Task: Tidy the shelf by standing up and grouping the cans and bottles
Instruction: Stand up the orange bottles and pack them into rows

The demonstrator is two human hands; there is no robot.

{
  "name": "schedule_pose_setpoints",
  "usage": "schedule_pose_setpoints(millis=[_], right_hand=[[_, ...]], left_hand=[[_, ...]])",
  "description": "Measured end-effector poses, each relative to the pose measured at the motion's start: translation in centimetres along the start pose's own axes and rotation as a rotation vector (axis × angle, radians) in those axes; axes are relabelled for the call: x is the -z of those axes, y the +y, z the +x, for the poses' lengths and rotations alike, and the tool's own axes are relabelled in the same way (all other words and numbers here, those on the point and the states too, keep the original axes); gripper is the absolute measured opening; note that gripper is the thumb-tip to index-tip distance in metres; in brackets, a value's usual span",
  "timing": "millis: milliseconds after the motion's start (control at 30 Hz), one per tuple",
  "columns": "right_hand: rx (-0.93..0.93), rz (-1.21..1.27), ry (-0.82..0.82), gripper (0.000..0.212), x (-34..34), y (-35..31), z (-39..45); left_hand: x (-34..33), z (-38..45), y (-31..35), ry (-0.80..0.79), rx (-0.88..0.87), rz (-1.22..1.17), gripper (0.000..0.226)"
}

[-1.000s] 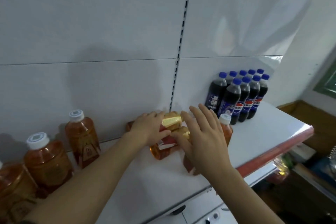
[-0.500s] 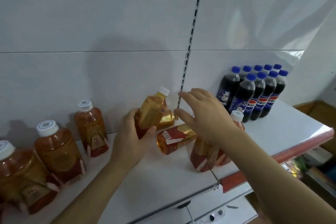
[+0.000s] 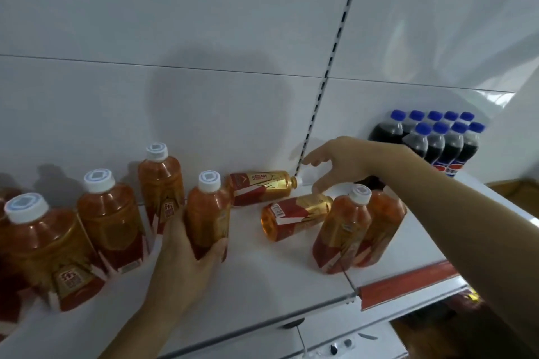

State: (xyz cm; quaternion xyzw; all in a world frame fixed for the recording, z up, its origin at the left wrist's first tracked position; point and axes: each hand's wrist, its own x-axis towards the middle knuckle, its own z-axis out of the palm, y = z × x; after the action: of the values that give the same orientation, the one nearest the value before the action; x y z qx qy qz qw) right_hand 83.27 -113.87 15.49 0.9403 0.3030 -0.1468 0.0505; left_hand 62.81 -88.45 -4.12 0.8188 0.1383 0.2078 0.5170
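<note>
Under my left hand (image 3: 186, 253), the clear plastic amber tea bottle (image 3: 207, 213) now stands, gripped; right hand (image 3: 344, 166), fingers spread, reaches a toppled one (image 3: 262, 188).

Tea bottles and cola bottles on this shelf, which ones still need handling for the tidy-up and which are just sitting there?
In the job:
- upright tea bottle gripped by the left hand
- two tea bottles lying down, right hand open above them

Just there:
- cola bottles, standing grouped
- standing tea bottles at left
</note>
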Motion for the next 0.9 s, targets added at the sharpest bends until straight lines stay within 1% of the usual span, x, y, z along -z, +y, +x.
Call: schedule_pose_setpoints(millis=[33,100,133,167,233,267,300,333,400,467,533,600,633,700,767,900], right_hand=[[-0.022,0.016,0.0,0.081,0.2,1.1,0.2],[-0.062,0.054,-0.003,0.081,0.2,3.2,0.8],[-0.075,0.071,-0.004,0.082,0.0,4.1,1.1],[-0.077,0.086,-0.003,0.082,-0.3,4.8,1.4],[-0.066,0.117,0.002,0.082,-1.0,5.6,1.7],[-0.055,0.129,0.005,0.082,-1.3,5.8,2.0],[-0.04,0.133,0.006,0.081,-1.6,5.8,2.3],[-0.025,0.131,0.005,0.082,-1.8,5.8,2.5],[0.0,0.122,0.016,0.082,-1.9,5.7,3.0],[0.021,0.118,0.03,0.081,-1.8,5.7,3.4],[0.038,0.109,0.044,0.077,-1.5,5.9,3.5],[0.052,0.089,0.061,0.076,-1.1,6.1,3.3],[0.054,0.086,0.067,0.076,-1.0,6.3,3.2],[0.056,0.1,0.07,0.075,-0.9,6.6,3.2],[0.06,0.106,0.069,0.075,-1.0,6.9,3.5],[0.069,0.104,0.059,0.076,-1.0,6.8,4.4]], left_hand=[[0.3,0.0,0.4,-0.006,0.006,0.101,0.093],[1.0,-0.8,1.7,0.007,0.019,0.397,0.086],[1.1,-1.6,2.4,0.057,0.014,0.524,0.081],[1.1,-2.8,3.2,0.119,-0.019,0.583,0.073],[0.3,-5.3,5.1,0.196,-0.172,0.522,0.053],[-0.6,-5.9,5.8,0.162,-0.279,0.477,0.047],[-1.8,-5.8,6.2,0.083,-0.369,0.454,0.042],[-3.1,-5.2,6.7,-0.003,-0.421,0.454,0.04],[-5.8,-2.5,7.5,-0.122,-0.429,0.46,0.046],[-8.3,0.8,8.3,-0.18,-0.421,0.486,0.06],[-10.4,3.9,8.9,-0.25,-0.413,0.568,0.071],[-12.1,6.2,8.9,-0.359,-0.37,0.664,0.079],[-12.8,7.1,8.7,-0.422,-0.355,0.719,0.08],[-14.2,8.1,8.4,-0.505,-0.322,0.844,0.074],[-15.3,8.8,8.4,-0.53,-0.298,0.92,0.07],[-16.1,9.2,8.2,-0.532,-0.296,0.936,0.082]])
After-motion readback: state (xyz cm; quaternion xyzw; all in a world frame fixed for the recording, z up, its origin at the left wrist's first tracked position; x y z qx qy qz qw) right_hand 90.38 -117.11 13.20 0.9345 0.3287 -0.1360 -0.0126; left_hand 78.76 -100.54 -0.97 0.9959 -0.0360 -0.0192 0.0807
